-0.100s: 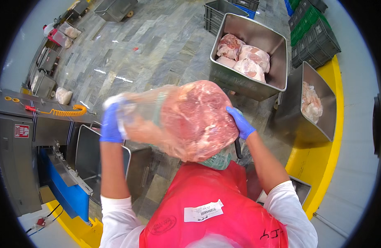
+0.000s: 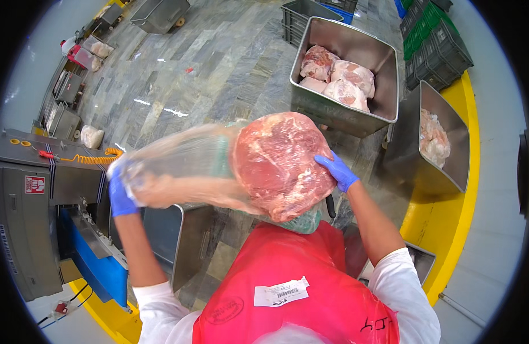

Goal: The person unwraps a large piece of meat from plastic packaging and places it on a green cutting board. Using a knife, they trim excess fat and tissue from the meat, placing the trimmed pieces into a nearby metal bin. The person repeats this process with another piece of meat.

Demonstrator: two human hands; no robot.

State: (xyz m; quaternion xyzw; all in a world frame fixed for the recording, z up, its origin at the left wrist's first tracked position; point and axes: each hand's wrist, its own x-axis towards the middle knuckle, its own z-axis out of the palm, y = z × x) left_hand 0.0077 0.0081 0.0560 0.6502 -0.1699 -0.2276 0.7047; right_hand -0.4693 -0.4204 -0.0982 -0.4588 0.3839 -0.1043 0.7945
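Observation:
In front of my red apron a large round cut of pink meat (image 2: 281,166) rests above a green surface (image 2: 299,221), beside a black handle (image 2: 331,205). My left hand (image 2: 123,189), in a blue glove, is closed on a clear plastic bag (image 2: 178,160) stretched out leftward from the meat, with paler flesh-coloured material along its lower part. My right hand (image 2: 333,172), also blue-gloved, grips the meat's right edge; its lower fingers are partly hidden.
A steel bin (image 2: 385,74) holding wrapped meat stands ahead right; another (image 2: 408,160) is against the yellow kerb (image 2: 448,229). A steel machine (image 2: 23,229) with a blue chute is at my left, near a bin (image 2: 182,241). Stacked crates (image 2: 433,57) line the right wall.
My left hand has pulled leftward, stretching the bag away from the meat. The meat, in my right hand, is less covered by plastic and has shifted slightly right.

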